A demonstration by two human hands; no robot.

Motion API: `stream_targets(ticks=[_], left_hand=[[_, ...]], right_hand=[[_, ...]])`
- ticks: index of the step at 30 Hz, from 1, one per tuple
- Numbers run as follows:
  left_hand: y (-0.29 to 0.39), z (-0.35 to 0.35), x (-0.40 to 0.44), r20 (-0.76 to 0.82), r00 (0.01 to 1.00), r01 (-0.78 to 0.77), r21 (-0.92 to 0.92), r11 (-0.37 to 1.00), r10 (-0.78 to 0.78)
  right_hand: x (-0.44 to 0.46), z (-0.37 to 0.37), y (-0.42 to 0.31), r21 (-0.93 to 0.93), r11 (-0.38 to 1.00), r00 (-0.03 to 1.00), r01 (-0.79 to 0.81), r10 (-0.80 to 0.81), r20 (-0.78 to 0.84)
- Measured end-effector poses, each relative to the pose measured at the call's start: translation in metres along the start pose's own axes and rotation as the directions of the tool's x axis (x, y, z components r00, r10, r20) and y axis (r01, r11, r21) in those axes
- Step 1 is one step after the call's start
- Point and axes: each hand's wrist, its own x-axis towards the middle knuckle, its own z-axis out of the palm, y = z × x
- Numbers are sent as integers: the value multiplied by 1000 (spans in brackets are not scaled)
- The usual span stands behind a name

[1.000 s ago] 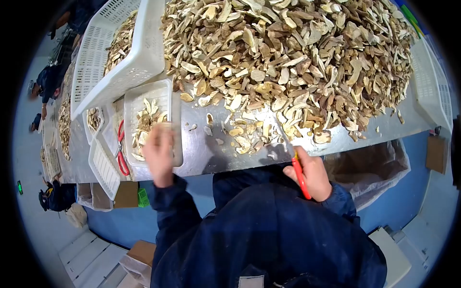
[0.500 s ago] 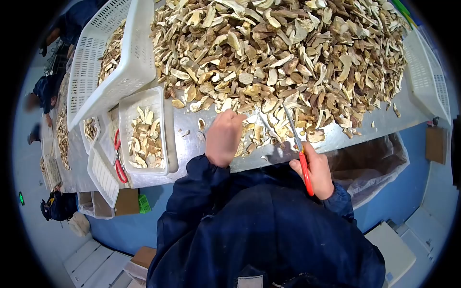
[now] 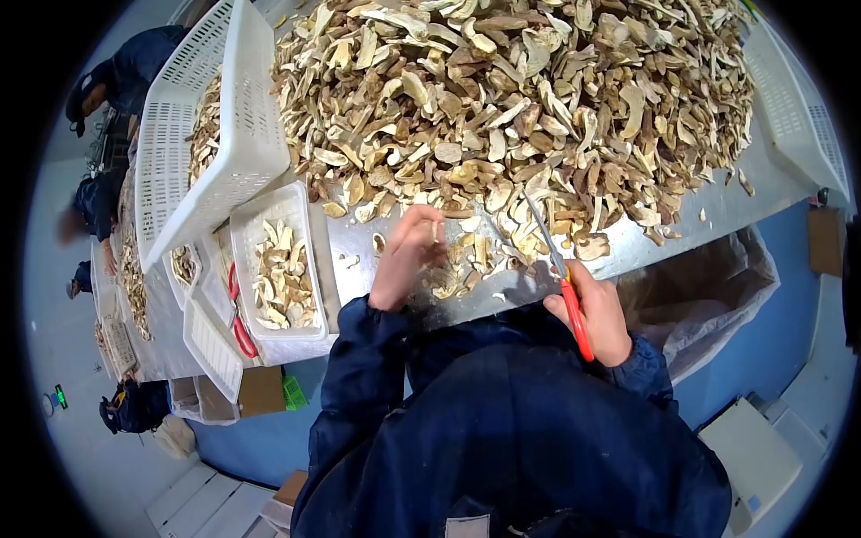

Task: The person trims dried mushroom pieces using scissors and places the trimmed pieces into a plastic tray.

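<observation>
Dried mushroom slices [image 3: 529, 108] lie in a big pile on the metal table [image 3: 359, 242]. My left hand [image 3: 409, 255] is at the pile's near edge, fingers curled together around a small pale piece that is partly hidden. In my right hand [image 3: 592, 314] are red-handled scissors [image 3: 575, 309], their blades pointing away toward the loose slices. A white tray [image 3: 324, 296] with pale slices stands left of my left hand. Further left lies a second pair of red-handled scissors [image 3: 238, 314].
White perforated crates stand at the left [image 3: 256, 117] and right [image 3: 794, 99]. Below the table edge at right is a lined bin [image 3: 708, 305]. A small white basket [image 3: 213, 345] leans at the table's left edge. Co-workers in dark clothes [image 3: 148, 58] are at the far left.
My left hand has moved from over the white tray to the pile's near edge, and its fingers have closed there. My right hand still holds the scissors. The view has shifted slightly.
</observation>
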Motion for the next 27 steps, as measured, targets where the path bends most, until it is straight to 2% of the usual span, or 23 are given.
stream_targets(ticks=[1,2,3,4,5,8,9,12,15,16,17,19,20,21,22,23,25,27], left_hand=[[9,17,0,-89,991,97,-66,993,-103],[0,18,5,-50,990,-118,230,966,133],[-15,14,14,55,938,-324,493,807,343],[-22,15,20,215,841,-492,684,538,496],[-29,18,23,235,786,-485,809,333,572],[-33,32,23,184,740,-352,925,140,647],[-34,33,23,224,717,-339,939,50,661],[-36,30,24,234,757,-337,940,59,610],[-24,14,22,216,773,-512,767,386,597],[-21,-6,20,175,860,-504,447,739,480],[-21,-34,17,196,921,-349,38,936,336],[-3,-28,6,131,979,-109,-296,949,153],[4,-12,-2,-24,992,-124,-227,966,122],[-3,-16,3,-4,966,-258,48,965,258],[-11,-20,8,17,920,-373,349,860,392],[-18,-24,13,37,856,-435,589,681,515],[-32,-12,21,111,667,-488,812,320,736],[-37,1,28,163,618,-446,878,172,769]], right_hand=[[0,0,0,-5,1000,1000,0,0,1],[0,0,0,-4,1000,1000,1,-1,6],[-1,0,0,-3,1000,1000,5,-5,7],[-1,-1,0,-1,1000,1000,7,-7,7],[-2,-1,0,-4,1000,1000,9,-9,2],[-4,-4,0,-6,1000,1000,11,-11,-18],[-5,-4,0,-1,1000,1000,11,-11,-27],[-5,-5,1,8,1000,998,19,-18,-56],[-5,-6,2,18,1000,998,19,-18,-56],[-6,-6,1,21,1000,998,13,-12,-54],[-6,-7,1,26,999,998,23,-21,-66],[-5,-7,0,31,998,995,48,-45,-86],[-4,-7,0,37,999,996,38,-35,-78],[-3,-6,-1,43,999,997,29,-26,-67],[-2,-5,-1,47,999,998,22,-20,-54],[-3,-4,-3,46,999,999,28,-26,-46],[-1,-5,-6,39,998,998,47,-46,-39],[-1,-8,-9,40,999,999,36,-35,-24]])
